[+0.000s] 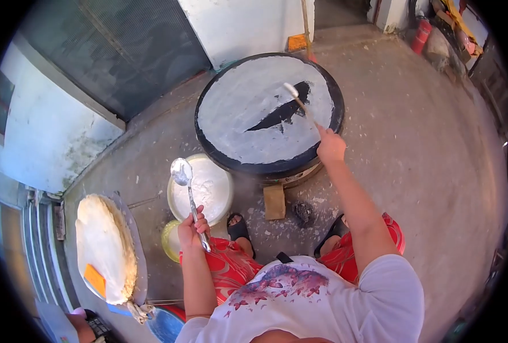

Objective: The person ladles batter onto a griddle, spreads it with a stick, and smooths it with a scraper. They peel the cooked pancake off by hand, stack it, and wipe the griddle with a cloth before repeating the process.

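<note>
In the right hand point(331, 146), closed around its handle, a wooden-handled spreader point(305, 108) is held over the near right edge of a round black griddle point(335, 94), its whitened head toward the far right edge. White batter point(237, 103) is spread almost to the rim, broken by a dark gap. In the left hand point(194, 230), a metal ladle point(181, 171) is clasped, its bowl at the left edge of a basin point(170, 197).

The single view comes from a head-worn fisheye camera facing forward and steeply down: white T-shirt point(334, 308) close at the bottom edge, round griddle point(265, 169) farther out, doorway point(341, 14) farthest, black corners.
</note>
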### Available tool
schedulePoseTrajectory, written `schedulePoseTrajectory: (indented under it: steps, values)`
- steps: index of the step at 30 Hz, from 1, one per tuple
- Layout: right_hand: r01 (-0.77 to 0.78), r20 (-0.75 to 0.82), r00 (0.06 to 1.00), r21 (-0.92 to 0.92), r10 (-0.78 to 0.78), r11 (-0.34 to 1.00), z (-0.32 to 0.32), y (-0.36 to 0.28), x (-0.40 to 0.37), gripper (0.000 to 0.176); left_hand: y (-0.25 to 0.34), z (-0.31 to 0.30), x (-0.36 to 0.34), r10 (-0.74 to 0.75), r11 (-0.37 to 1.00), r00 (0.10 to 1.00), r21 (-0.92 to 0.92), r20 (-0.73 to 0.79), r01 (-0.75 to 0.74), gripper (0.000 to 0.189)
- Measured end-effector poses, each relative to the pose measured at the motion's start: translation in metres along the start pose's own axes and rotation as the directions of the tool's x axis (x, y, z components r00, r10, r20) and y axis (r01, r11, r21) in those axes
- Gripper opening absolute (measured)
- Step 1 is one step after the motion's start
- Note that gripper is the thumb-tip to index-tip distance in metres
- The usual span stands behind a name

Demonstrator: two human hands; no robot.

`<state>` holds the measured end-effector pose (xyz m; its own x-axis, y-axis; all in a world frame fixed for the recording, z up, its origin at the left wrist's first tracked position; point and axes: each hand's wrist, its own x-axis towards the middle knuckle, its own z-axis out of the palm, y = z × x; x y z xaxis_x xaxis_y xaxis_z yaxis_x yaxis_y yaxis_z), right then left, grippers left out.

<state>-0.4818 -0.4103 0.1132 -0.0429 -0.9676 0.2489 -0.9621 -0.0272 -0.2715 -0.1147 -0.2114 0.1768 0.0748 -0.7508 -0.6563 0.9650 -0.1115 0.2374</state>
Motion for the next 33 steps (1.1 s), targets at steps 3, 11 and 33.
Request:
schedulePoseTrajectory:
  steps: [3, 11, 33]
  values:
    - [-0.178, 0.025, 0.984, 0.186, 0.176, 0.966, -0.014, -0.008, -0.004, 0.039, 0.002, -0.005, 0.004, 0.002, 1.000, 1.000, -0.007, 0.003, -0.002, 0.031]
    - [-0.058, 0.041, 0.997, -0.069, 0.061, 0.996, -0.005, 0.023, 0.005, 0.042, 0.000, 0.001, 0.002, -0.006, 1.000, 1.000, -0.012, -0.020, 0.005, 0.030]
    - [-0.400, 0.190, 0.915, 0.534, 0.355, 0.745, 0.010, 0.097, 0.021, 0.026, 0.001, -0.004, 0.005, -0.020, 1.000, 0.999, -0.014, 0.024, 0.021, 0.031]
